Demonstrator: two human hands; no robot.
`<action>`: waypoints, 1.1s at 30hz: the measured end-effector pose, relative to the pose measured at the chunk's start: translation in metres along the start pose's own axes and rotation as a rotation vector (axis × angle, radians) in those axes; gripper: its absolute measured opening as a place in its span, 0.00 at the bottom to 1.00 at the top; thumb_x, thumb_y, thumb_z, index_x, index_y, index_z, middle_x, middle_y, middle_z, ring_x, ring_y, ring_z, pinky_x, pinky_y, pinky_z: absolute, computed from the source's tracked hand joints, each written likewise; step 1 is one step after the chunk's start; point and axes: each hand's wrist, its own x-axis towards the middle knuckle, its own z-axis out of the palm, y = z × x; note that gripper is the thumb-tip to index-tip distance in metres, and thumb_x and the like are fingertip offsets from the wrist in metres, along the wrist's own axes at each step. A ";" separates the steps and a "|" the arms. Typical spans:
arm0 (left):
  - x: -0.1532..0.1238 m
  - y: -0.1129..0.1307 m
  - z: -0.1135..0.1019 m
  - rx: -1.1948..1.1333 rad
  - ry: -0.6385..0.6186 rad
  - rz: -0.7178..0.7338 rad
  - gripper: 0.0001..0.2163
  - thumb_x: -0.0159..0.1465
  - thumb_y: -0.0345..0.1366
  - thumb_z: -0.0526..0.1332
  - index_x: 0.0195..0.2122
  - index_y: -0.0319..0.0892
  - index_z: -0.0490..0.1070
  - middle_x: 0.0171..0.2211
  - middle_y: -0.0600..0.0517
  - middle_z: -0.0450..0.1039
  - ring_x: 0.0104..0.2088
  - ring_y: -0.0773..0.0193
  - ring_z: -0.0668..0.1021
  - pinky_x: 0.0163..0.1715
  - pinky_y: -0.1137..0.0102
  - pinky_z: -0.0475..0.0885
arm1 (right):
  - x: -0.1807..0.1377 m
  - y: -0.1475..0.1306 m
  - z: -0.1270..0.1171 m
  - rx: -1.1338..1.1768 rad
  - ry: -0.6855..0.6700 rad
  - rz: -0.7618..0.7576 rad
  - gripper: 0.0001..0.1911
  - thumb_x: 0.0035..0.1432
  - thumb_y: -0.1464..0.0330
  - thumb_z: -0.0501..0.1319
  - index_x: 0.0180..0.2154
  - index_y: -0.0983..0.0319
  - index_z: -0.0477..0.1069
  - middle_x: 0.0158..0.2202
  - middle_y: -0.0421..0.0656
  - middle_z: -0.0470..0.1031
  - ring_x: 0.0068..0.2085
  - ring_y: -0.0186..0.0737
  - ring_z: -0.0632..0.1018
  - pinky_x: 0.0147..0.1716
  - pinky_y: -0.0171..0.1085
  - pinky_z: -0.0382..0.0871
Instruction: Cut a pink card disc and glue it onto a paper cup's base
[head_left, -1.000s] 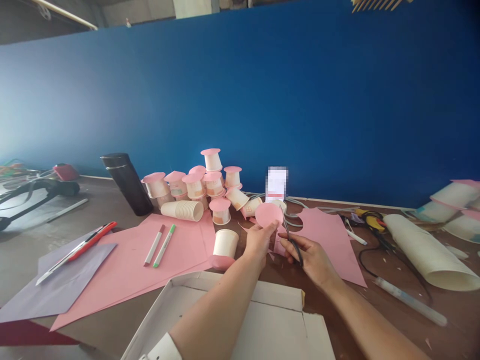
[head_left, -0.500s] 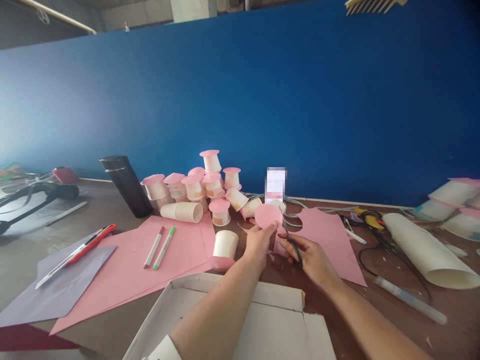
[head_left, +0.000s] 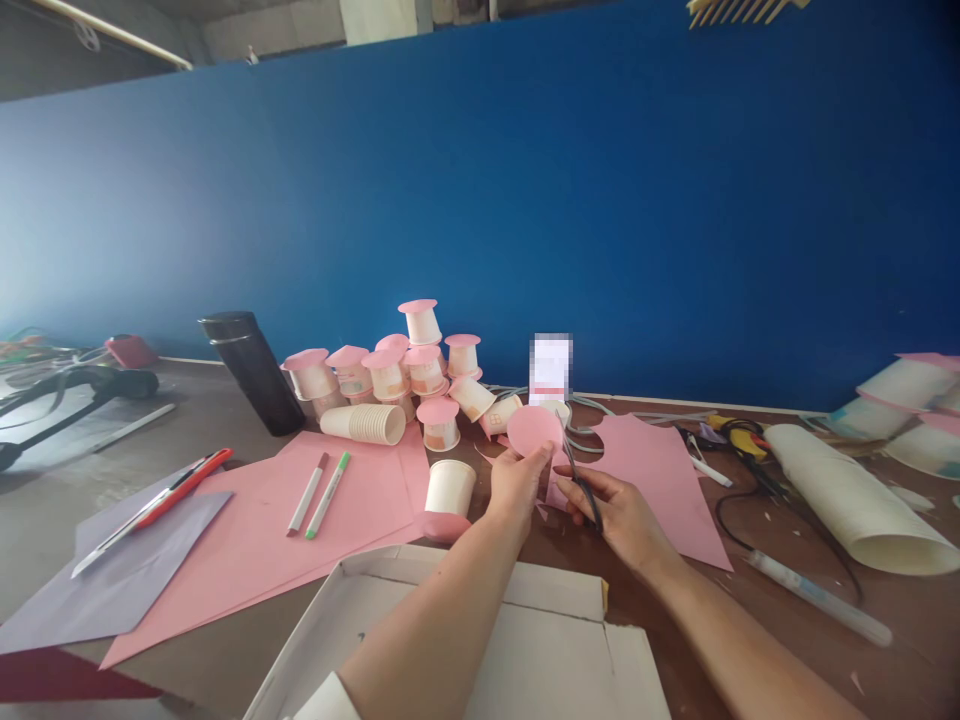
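Observation:
Between the thumb and fingers of my left hand [head_left: 519, 487] is a round pink paper disc [head_left: 534, 428], held up over the table. My right hand [head_left: 619, 515] grips a pair of dark-handled scissors [head_left: 576, 470], whose blades lie at the right edge of the disc. Whether the blades are parted I cannot make out. Just left of my left hand, a white paper cup [head_left: 450, 488] rests on a pink disc. Behind it several cups with pink discs [head_left: 439, 422] are stacked or lying about. A pink sheet [head_left: 652, 480] with a curved cut-out lies beyond my right hand.
Pink sheets [head_left: 247, 540] carry two markers [head_left: 326, 495]. A red utility knife [head_left: 169, 497] lies on purple paper [head_left: 135, 580]. A black flask [head_left: 251, 375] leans at the left. Nested cups [head_left: 855, 495], a cable and a clear tube [head_left: 821, 597] lie right. White cardboard [head_left: 555, 640] is in front.
Very little differs. Both hands, the disc and the scissors have shifted a few pixels left; the grip of each hand looks the same.

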 end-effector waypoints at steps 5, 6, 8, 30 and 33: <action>-0.001 -0.001 0.000 0.029 -0.011 0.005 0.21 0.44 0.46 0.73 0.32 0.36 0.75 0.24 0.48 0.74 0.21 0.64 0.74 0.21 0.71 0.69 | 0.000 0.000 -0.001 -0.002 0.006 -0.005 0.29 0.52 0.50 0.65 0.47 0.64 0.77 0.20 0.38 0.69 0.24 0.35 0.69 0.24 0.34 0.64; -0.002 -0.001 0.000 0.031 -0.015 0.003 0.21 0.44 0.47 0.73 0.32 0.36 0.74 0.23 0.49 0.74 0.21 0.65 0.74 0.20 0.71 0.68 | 0.000 0.000 -0.001 -0.001 0.008 -0.010 0.29 0.52 0.50 0.65 0.47 0.65 0.77 0.20 0.38 0.69 0.24 0.35 0.69 0.25 0.35 0.64; -0.002 -0.001 0.000 0.036 -0.016 0.005 0.21 0.44 0.47 0.73 0.31 0.36 0.74 0.22 0.50 0.73 0.21 0.65 0.74 0.20 0.72 0.68 | 0.000 0.000 -0.001 -0.004 0.013 -0.016 0.29 0.51 0.49 0.65 0.46 0.65 0.77 0.20 0.38 0.69 0.24 0.36 0.70 0.26 0.35 0.65; -0.003 0.003 0.000 -0.026 -0.053 0.018 0.14 0.49 0.40 0.71 0.31 0.34 0.75 0.24 0.48 0.75 0.22 0.67 0.74 0.24 0.72 0.68 | -0.001 -0.004 -0.001 -0.036 0.025 0.025 0.31 0.52 0.48 0.64 0.48 0.65 0.77 0.20 0.36 0.68 0.25 0.34 0.68 0.27 0.34 0.62; -0.003 0.004 0.001 -0.010 -0.035 0.014 0.13 0.50 0.39 0.70 0.31 0.34 0.76 0.24 0.49 0.75 0.21 0.68 0.73 0.23 0.73 0.68 | -0.001 -0.004 0.000 -0.033 0.029 0.035 0.32 0.51 0.48 0.64 0.49 0.65 0.76 0.20 0.36 0.68 0.25 0.34 0.67 0.27 0.34 0.61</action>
